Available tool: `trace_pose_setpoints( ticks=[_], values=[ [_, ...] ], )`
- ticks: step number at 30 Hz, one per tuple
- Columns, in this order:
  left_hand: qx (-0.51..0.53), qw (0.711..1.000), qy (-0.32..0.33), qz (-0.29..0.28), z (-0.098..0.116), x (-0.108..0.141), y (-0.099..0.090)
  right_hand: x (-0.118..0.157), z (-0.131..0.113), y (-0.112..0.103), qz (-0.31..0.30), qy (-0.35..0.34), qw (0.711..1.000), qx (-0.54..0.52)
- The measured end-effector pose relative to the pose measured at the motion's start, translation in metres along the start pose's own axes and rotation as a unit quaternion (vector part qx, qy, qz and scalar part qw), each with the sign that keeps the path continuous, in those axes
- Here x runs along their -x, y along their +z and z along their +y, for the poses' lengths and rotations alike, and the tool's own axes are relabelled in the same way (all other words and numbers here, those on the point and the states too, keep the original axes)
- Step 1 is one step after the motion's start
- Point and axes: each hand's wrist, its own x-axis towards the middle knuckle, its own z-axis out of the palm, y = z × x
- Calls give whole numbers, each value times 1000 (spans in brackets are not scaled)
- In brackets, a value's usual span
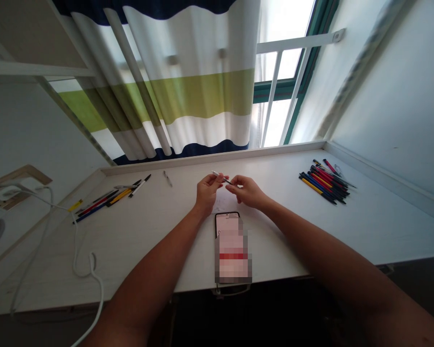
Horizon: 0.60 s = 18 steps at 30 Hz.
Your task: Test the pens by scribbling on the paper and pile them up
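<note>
Between my two hands, above the middle of the white desk, is a slim pen with a pale barrel and a dark end. My left hand is closed around its pale part. The fingers of my right hand pinch the dark end. Just below my hands lies a phone with its screen lit, partly blurred out. A single pen rests on the desk to the left of my hands. Whether the held pen is in one piece or two, I cannot tell.
At the right lies a bunch of several black, red, yellow and blue pens. Another loose group of pens is at the left. A white cable runs down the left side. A raised ledge borders the desk's back, before a curtain.
</note>
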Motion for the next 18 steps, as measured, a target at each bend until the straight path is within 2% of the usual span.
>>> trace_pose_setpoints(
  ticks=[3, 8, 12, 15, 18],
  values=[
    [1, 999, 10, 34, 2, -3, -2, -1, 2, -1, 66, -50, 995, 58],
    [15, 997, 14, 80, 4, -14, -18, -3, 6, -8, 43, -55, 987, 144],
    [23, 991, 19, 129, 6, -23, -33, -5, 7, -20, 34, -48, 967, 249],
    [-41, 990, 63, 122, 7, -25, -40, -5, 1, -28, -2, -80, 933, 351],
    [-166, 974, 123, 88, 9, -23, -43, -5, -7, -32, -39, -175, 877, 446]
  ],
)
